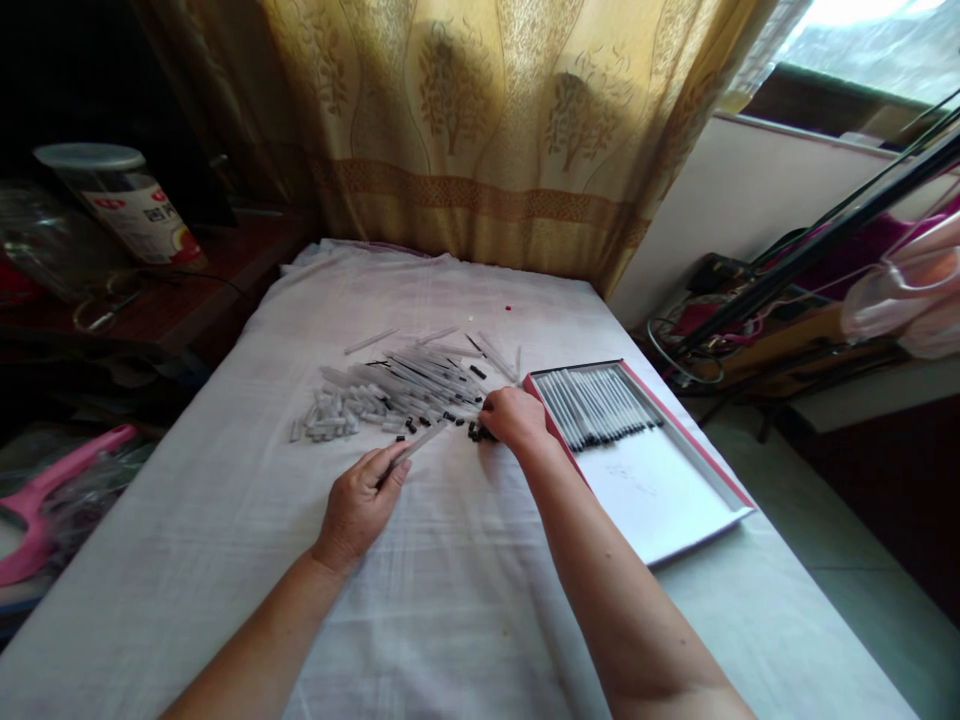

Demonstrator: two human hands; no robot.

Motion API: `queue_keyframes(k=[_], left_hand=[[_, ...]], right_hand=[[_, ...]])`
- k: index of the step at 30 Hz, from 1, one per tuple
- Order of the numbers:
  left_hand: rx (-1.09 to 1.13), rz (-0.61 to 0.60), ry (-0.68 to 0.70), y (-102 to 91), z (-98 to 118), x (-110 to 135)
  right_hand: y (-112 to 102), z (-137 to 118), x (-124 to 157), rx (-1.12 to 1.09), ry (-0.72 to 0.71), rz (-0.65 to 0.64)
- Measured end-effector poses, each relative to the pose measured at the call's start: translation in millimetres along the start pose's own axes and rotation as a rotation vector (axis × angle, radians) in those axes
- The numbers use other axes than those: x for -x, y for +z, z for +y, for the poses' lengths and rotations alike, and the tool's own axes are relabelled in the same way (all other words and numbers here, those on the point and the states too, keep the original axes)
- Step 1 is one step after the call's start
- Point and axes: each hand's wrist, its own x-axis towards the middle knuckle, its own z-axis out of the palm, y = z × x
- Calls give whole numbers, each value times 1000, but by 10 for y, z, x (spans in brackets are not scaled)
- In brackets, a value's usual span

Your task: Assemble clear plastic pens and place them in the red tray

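My left hand (361, 502) is closed around a clear pen barrel (421, 441) that points up and right toward the heap. My right hand (513, 417) is curled, knuckles up, with its fingertips down among small black end plugs (475, 432) on the white cloth; what it pinches is hidden. A heap of clear pen barrels (420, 380) lies just beyond both hands, with a cluster of clear caps (330, 415) at its left. To the right of my right hand is a shallow red-edged white box (675, 500) holding a row of assembled pens (600, 405).
The white cloth-covered table (450, 600) runs to a gold patterned curtain (487, 130) at the back. A plastic jar (124, 205) stands on a dark side shelf at the left, a pink tool (45, 500) below it. Cables and a black rod (825, 240) clutter the right.
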Motion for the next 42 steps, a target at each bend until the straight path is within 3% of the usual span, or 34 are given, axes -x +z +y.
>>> queue_keyframes(k=[4,7,10,15,18,22,27,33,42], left_hand=[[-13,-9,1,-20,3,1],[-25,-22,29,-48,20,1],[-20,-39,43,-60,34,-4],[78,-57,-50,-12,-7,7],[135,-42,-123,10,-50,17],[147,-13,-138,4,-77,10],[138,-19,-132,0,-79,1],[157,-26,-104,-7,-55,4],[183,-63,-94,-11,-1,-4]], right_hand=[[-32,-16,19,6,-26,11],[0,93,134,-114,-9,85],[95,249,271,-455,59,267],[245,388,363,-1275,190,689],[215,395,363,-1596,225,792],[90,375,391,-1711,199,787],[2,292,431,-1799,191,686],[37,139,434,-1873,186,581],[121,-73,473,-1797,137,408]])
